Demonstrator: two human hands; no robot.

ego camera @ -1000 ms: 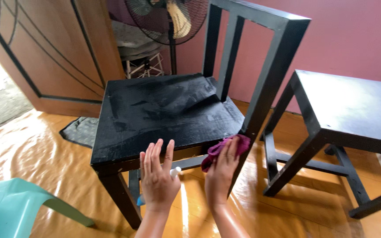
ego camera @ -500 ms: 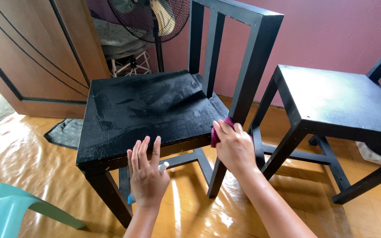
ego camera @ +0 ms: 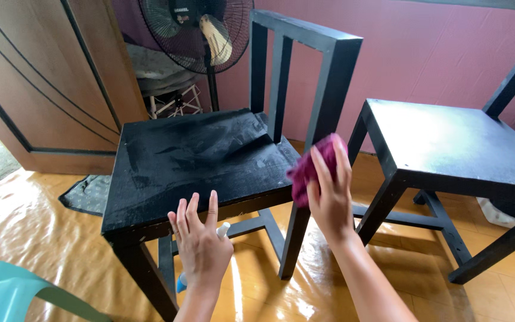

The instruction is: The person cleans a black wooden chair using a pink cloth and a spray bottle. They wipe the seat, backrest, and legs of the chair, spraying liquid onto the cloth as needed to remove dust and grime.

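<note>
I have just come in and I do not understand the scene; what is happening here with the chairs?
A person is wiping a black wooden chair. The right hand presses a magenta cloth against the chair's backrest post. The left hand rests at the front edge of the seat and holds a small white and blue bottle. A second black chair stands to the right, on a shiny orange floor.

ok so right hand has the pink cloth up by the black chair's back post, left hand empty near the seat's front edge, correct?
Not quite. The left hand isn't empty: the head view shows it holding a small bottle with a white tip and blue base. The rest stands: the right hand presses the pink cloth by the black chair's back post.
</note>
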